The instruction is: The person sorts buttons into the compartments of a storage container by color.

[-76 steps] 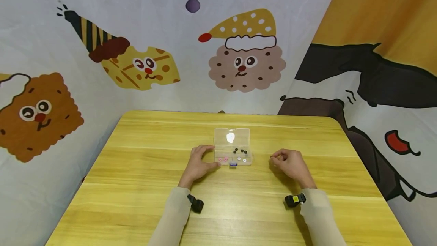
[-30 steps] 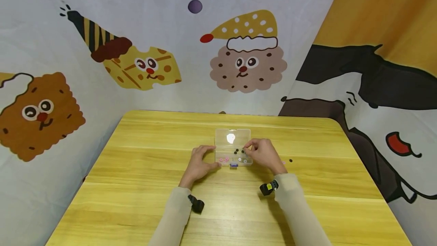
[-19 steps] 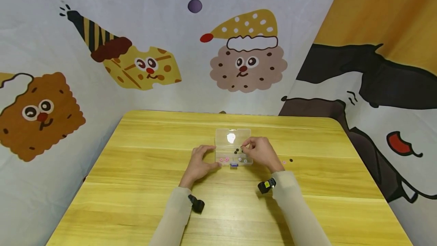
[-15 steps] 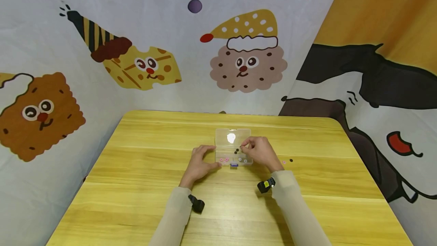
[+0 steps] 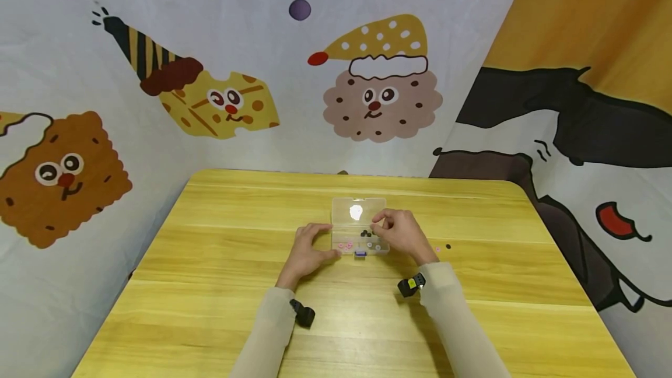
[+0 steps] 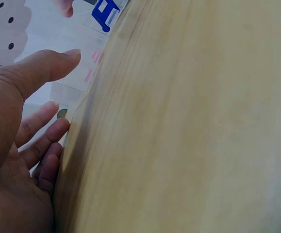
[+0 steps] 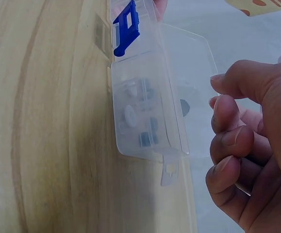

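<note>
A clear plastic storage box (image 5: 359, 242) with a blue latch (image 7: 126, 28) stands on the table, its lid (image 5: 343, 210) tilted up at the back. Small round button-like pieces lie in its compartments: pink pieces (image 5: 349, 245) front left, white pieces (image 5: 378, 248) front right, black pieces (image 5: 366, 234) behind. My left hand (image 5: 306, 254) grips the box's left end between thumb and fingers. Over the box's right rear part is my right hand (image 5: 403, 234), fingers loosely curled. In the right wrist view, nothing shows between its thumb and index finger.
To the right of the box, a pink piece (image 5: 437, 249) and a black piece (image 5: 448, 246) lie on the wooden table (image 5: 236, 209). Behind the table hangs a cloth (image 5: 294, 74) printed with cartoon biscuits.
My right hand came from the table's right side to the box with a small dark piece and let it go; the black pieces now sit closer together. My left hand stayed put.
</note>
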`<state>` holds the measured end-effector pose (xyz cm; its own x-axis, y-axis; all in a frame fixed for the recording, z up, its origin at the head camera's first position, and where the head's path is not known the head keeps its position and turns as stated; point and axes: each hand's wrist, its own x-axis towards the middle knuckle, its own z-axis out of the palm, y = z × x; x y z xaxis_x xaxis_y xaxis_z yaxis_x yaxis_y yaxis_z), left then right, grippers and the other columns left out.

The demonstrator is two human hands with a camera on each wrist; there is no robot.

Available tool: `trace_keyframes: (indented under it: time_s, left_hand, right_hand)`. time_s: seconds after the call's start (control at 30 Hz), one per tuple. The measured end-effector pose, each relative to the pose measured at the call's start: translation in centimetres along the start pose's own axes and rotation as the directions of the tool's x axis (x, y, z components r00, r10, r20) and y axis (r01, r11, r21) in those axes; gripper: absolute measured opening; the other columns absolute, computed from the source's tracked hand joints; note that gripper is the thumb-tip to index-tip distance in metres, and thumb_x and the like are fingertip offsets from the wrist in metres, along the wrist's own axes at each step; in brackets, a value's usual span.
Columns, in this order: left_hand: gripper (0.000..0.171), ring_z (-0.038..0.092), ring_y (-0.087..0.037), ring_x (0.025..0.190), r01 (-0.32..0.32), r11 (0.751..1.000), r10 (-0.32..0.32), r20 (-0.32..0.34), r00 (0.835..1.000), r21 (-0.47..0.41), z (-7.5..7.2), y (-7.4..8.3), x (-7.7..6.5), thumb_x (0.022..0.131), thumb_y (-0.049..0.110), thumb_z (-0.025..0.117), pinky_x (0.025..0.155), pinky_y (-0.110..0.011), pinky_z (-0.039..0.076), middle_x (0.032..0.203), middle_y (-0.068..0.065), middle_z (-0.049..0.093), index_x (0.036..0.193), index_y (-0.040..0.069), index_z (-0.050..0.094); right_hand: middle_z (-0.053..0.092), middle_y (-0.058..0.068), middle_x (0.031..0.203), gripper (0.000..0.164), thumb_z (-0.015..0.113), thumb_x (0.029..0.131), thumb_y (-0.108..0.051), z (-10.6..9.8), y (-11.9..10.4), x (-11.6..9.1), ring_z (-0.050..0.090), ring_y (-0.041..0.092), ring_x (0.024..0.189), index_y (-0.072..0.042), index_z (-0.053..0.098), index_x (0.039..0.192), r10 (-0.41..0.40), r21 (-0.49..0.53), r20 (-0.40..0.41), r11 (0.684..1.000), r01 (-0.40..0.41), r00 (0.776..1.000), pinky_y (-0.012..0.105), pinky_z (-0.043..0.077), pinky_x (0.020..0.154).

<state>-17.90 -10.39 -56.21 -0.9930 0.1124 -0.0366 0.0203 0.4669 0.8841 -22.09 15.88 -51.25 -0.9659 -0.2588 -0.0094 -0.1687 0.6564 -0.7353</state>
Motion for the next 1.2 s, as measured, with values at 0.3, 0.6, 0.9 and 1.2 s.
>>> trace_keyframes:
  time_s: [0.3, 0.6, 0.9, 1.2]
  left_hand:
    - [0.068, 0.04, -0.027, 0.134, -0.001, 1.0, 0.001, 0.0, 1.0, -0.001, 0.0, 0.0, 0.0, 0.077, 0.026, 0.091, 0.119, -0.056, 0.034, 0.139, -0.001, 0.06, 0.138, 0.02, 0.063]
    - [0.067, 0.04, -0.027, 0.134, -0.002, 1.0, 0.002, -0.002, 1.0, -0.007, 0.0, 0.0, -0.1, 0.077, 0.026, 0.091, 0.119, -0.056, 0.034, 0.14, -0.001, 0.06, 0.138, 0.019, 0.063]
    - [0.068, 0.04, -0.028, 0.136, -0.003, 1.0, 0.003, 0.0, 1.0, 0.0, 0.0, 0.1, 0.0, 0.077, 0.026, 0.09, 0.12, -0.056, 0.033, 0.141, -0.002, 0.059, 0.138, 0.019, 0.062]
    - [0.068, 0.04, -0.027, 0.135, -0.001, 1.0, 0.001, 0.002, 1.0, -0.007, -0.1, 0.1, -0.1, 0.076, 0.027, 0.09, 0.119, -0.057, 0.033, 0.139, -0.002, 0.06, 0.138, 0.02, 0.062]
  right_hand:
    - [0.065, 0.005, 0.069, 0.025, 0.075, 0.093, -0.023, -0.6, 0.8, -0.5, 0.048, 0.013, 0.053, -0.008, 0.072, 0.113, -0.018, 0.008, 0.02, 1.0, 0.018, 1.0, 0.024, 0.038, 0.046]
    - [0.063, 0.001, 0.069, 0.029, 0.076, 0.092, -0.023, -0.9, 1.4, -1.1, 0.048, 0.013, 0.054, -0.006, 0.071, 0.114, -0.01, -0.018, 0.003, 1.0, 0.01, 1.0, 0.023, 0.037, 0.046]
    - [0.062, 0.001, 0.07, 0.027, 0.076, 0.092, -0.023, -1.2, 2.7, -1.9, 0.049, 0.013, 0.056, -0.008, 0.071, 0.113, -0.001, -0.052, -0.016, 0.999, 0.0, 1.0, 0.024, 0.039, 0.049]
    - [0.063, -0.001, 0.069, 0.027, 0.076, 0.093, -0.026, -1.8, 4.4, -2.8, 0.049, 0.012, 0.054, -0.008, 0.071, 0.114, 0.005, -0.093, -0.04, 0.996, -0.009, 0.999, 0.024, 0.04, 0.049]
